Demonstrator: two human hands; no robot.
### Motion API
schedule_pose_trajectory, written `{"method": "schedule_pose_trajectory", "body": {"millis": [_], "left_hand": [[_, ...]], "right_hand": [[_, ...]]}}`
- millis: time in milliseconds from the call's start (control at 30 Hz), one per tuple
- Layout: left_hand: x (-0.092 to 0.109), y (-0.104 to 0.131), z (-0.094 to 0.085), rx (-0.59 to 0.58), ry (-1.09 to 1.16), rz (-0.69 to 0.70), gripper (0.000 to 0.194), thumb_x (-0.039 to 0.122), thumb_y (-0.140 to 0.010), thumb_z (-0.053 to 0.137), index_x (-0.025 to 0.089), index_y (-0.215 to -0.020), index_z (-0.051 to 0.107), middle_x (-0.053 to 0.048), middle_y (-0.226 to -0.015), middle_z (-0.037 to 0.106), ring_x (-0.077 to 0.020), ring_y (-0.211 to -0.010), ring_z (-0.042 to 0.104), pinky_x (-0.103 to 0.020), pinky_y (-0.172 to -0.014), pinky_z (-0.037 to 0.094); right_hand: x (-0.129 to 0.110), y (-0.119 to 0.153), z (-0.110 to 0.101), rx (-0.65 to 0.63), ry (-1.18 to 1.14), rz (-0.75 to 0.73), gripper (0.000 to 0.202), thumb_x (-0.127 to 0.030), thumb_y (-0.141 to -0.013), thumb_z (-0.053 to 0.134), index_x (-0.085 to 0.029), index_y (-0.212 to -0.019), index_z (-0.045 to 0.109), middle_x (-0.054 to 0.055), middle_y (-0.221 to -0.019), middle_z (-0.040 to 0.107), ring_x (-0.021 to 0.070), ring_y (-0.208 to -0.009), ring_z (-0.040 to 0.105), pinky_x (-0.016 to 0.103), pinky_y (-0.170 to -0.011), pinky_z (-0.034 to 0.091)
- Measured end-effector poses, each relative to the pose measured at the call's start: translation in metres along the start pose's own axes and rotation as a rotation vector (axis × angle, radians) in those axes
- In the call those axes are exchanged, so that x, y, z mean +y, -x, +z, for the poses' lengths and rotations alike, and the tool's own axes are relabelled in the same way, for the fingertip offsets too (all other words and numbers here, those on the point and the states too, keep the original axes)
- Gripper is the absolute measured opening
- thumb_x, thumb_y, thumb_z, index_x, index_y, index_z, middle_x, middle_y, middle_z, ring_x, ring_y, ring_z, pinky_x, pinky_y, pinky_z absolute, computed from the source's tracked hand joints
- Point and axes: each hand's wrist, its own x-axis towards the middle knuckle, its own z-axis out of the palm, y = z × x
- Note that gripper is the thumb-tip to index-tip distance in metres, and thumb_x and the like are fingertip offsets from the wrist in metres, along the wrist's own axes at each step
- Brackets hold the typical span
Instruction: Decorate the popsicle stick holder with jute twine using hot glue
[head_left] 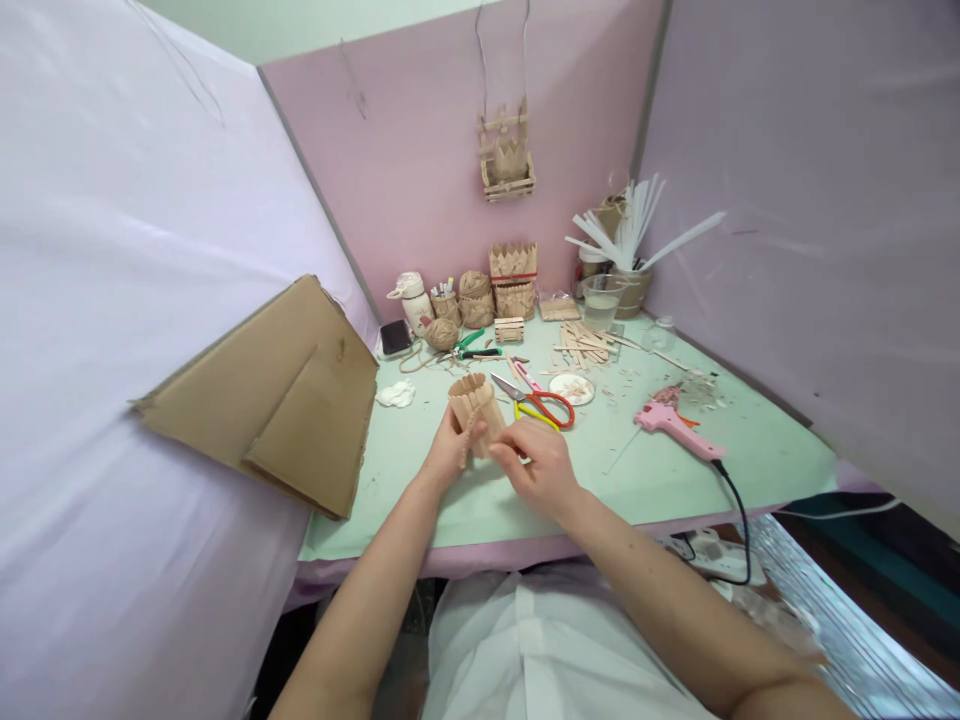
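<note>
My left hand is wrapped round a small cup made of wooden craft sticks, holding it a little above the front of the table. The cup has a jagged rim and leans slightly. A thin braided cord runs down its side near my left fingers. Close to the cup's lower right side, my right hand is closed with thumb and fingers pinched; whatever lies between them is too small to make out. Just beyond it lie scissors with red-orange handles and a yellow-handled tool.
A pink glue gun rests at the right, its cable dropping over the edge. Loose craft sticks, a white dish and green-handled pliers lie farther back. Cardboard leans at the left. A twine ball sits behind.
</note>
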Motion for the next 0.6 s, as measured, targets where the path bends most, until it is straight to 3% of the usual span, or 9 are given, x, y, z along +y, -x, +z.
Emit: {"method": "schedule_pose_trajectory", "body": {"millis": [67, 167, 333, 467, 600], "left_hand": [[0.002, 0.002, -0.001, -0.059, 0.082, -0.050, 0.078, 0.052, -0.064, 0.074, 0.021, -0.129, 0.046, -0.012, -0.124, 0.056, -0.0277, -0.113, 0.054, -0.039, -0.095, 0.043], [0.004, 0.005, -0.003, -0.134, 0.162, -0.105, 0.077, 0.056, -0.063, 0.073, 0.019, -0.127, 0.049, -0.014, -0.121, 0.058, -0.0297, -0.111, 0.055, -0.041, -0.094, 0.043], [0.005, 0.006, -0.005, -0.176, 0.198, -0.119, 0.074, 0.056, -0.066, 0.071, 0.020, -0.127, 0.050, -0.014, -0.121, 0.059, -0.0314, -0.116, 0.053, -0.042, -0.097, 0.043], [0.003, 0.006, -0.005, -0.190, 0.215, -0.123, 0.075, 0.054, -0.067, 0.072, 0.019, -0.129, 0.049, -0.014, -0.123, 0.059, -0.0311, -0.117, 0.052, -0.042, -0.098, 0.042], [-0.001, 0.007, -0.007, -0.205, 0.236, -0.142, 0.073, 0.056, -0.068, 0.070, 0.017, -0.127, 0.051, -0.015, -0.120, 0.061, -0.0315, -0.114, 0.055, -0.042, -0.096, 0.044]], "right_hand": [[0.003, 0.000, -0.002, 0.107, -0.065, 0.055, 0.031, -0.036, -0.092, 0.043, -0.020, -0.070, 0.058, 0.002, -0.062, 0.055, 0.0154, -0.062, 0.052, 0.030, -0.062, 0.041], [0.011, -0.002, -0.002, 0.221, -0.097, 0.146, 0.021, -0.032, -0.091, 0.044, -0.020, -0.087, 0.061, 0.006, -0.081, 0.063, 0.0177, -0.077, 0.058, 0.031, -0.068, 0.046], [0.016, -0.004, 0.005, 0.173, -0.026, 0.065, 0.028, -0.027, -0.092, 0.045, -0.021, -0.115, 0.059, 0.010, -0.117, 0.062, 0.0223, -0.113, 0.054, 0.041, -0.096, 0.044], [0.017, -0.005, 0.008, 0.190, -0.035, 0.023, 0.027, -0.026, -0.092, 0.045, -0.022, -0.113, 0.062, 0.010, -0.117, 0.062, 0.0218, -0.112, 0.057, 0.041, -0.095, 0.045], [0.023, -0.010, 0.004, 0.250, -0.058, 0.009, 0.017, -0.022, -0.089, 0.051, -0.023, -0.099, 0.065, 0.007, -0.099, 0.066, 0.0196, -0.097, 0.061, 0.037, -0.086, 0.049]]}}
